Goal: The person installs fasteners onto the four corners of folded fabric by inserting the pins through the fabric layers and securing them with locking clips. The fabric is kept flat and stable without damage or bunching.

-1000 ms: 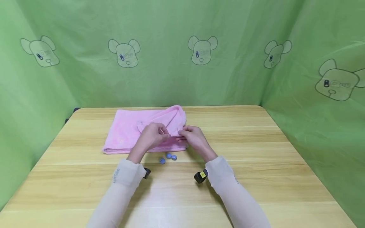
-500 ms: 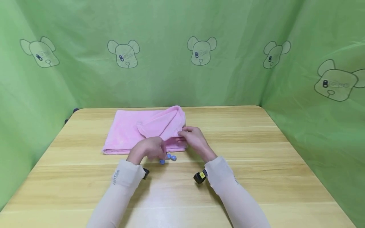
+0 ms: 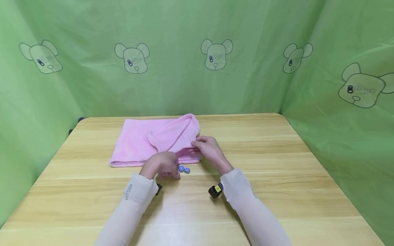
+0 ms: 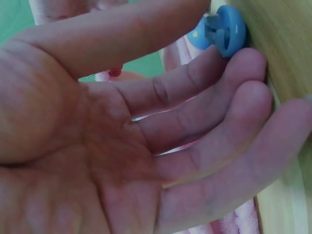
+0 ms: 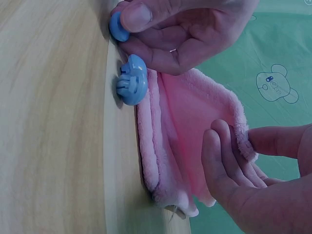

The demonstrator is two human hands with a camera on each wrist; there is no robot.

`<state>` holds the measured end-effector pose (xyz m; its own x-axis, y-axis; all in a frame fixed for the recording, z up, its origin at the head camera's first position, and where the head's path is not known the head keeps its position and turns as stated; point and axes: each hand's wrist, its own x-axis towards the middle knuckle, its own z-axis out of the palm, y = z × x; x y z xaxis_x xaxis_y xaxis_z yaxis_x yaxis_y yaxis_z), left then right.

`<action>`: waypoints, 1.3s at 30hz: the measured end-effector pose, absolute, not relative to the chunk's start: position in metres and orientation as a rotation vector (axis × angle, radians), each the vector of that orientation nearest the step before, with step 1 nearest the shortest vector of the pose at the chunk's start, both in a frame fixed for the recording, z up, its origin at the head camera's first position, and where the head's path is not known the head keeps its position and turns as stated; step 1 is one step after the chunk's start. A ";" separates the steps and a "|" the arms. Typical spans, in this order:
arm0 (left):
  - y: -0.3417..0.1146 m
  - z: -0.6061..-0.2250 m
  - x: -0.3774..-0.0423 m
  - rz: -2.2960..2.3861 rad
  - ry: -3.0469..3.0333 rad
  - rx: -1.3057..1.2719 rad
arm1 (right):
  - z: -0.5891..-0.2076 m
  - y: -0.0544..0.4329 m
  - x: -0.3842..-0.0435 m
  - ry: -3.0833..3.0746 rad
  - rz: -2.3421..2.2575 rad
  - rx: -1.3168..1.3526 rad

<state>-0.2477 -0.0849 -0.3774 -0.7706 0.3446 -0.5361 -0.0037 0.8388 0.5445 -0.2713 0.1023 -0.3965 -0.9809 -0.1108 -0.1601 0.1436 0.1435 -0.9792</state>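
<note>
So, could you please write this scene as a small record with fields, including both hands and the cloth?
Left hand: lowered beside the blue pieces; whether it grips one is unclear
Right hand: pinches the edge of the cloth
Cloth: pink, folded, right near corner raised
Blue pieces: two visible in the head view, on the near side of the cloth
Table: wood-grained
Curtain: green, printed animal heads

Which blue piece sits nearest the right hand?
In the head view, the rightmost blue piece; the other visible one lies left, beside the left hand.

the right grip pinches while the left grip (fingers loosely curved) points down.
</note>
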 end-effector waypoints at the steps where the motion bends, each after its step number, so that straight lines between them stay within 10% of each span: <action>1: -0.085 -0.378 -0.248 0.704 2.366 0.247 | -0.397 0.102 -0.271 2.221 -1.937 0.028; 14: -0.089 -0.373 -0.257 0.864 2.607 0.445 | -0.397 0.102 -0.273 2.240 -1.907 0.036; 39: -0.067 -0.386 -0.266 2.071 2.417 0.009 | -0.399 0.103 -0.273 2.262 -1.887 0.003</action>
<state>-0.2655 -0.0672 -0.3858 -0.9991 -0.0229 0.0351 0.0312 0.1534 0.9877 -0.2728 0.1028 -0.3986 -0.9809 -0.1233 -0.1507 0.1261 0.1874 -0.9742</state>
